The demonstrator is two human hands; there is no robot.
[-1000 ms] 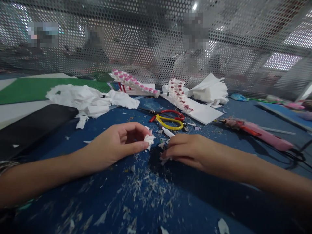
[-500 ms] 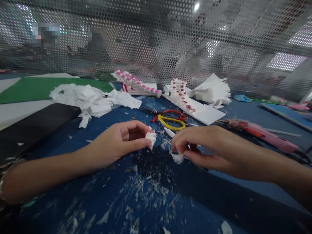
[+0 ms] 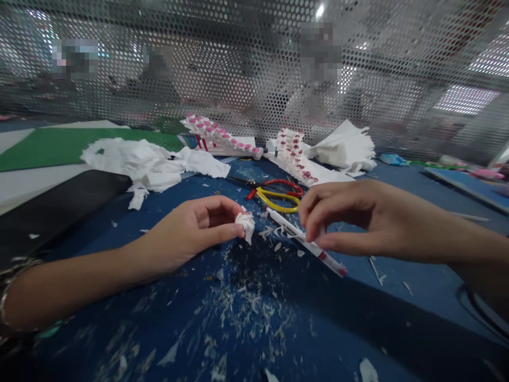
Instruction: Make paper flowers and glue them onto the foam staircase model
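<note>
Craft workroom; blue tabletop (image 3: 338, 323) strewn with white paper scraps (image 3: 170, 354); red-and-yellow-handled scissors (image 3: 261, 194); grey perforated metal screen (image 3: 234, 69), blurred shapes (image 3: 157, 85) beyond, perhaps people.

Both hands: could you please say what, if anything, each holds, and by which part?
The left hand pinches a crumpled white piece by its left side; whether the right hand holds anything cannot be told.

– Take scissors (image 3: 260, 191) as ref pt. To L?
– Tissue heap (image 3: 135, 159); slab (image 3: 67, 199) farther L.
– In front?
– Lt hand (image 3: 194, 228) w/ tissue bit (image 3: 245, 224), front L; rt hand (image 3: 366, 223) by pen (image 3: 292, 231), front R.
– Behind?
– One strip (image 3: 222, 136) back L, another strip (image 3: 296, 159) back R; tissue stack (image 3: 342, 149) farther R; mesh panel (image 3: 222, 69) rearmost.
</note>
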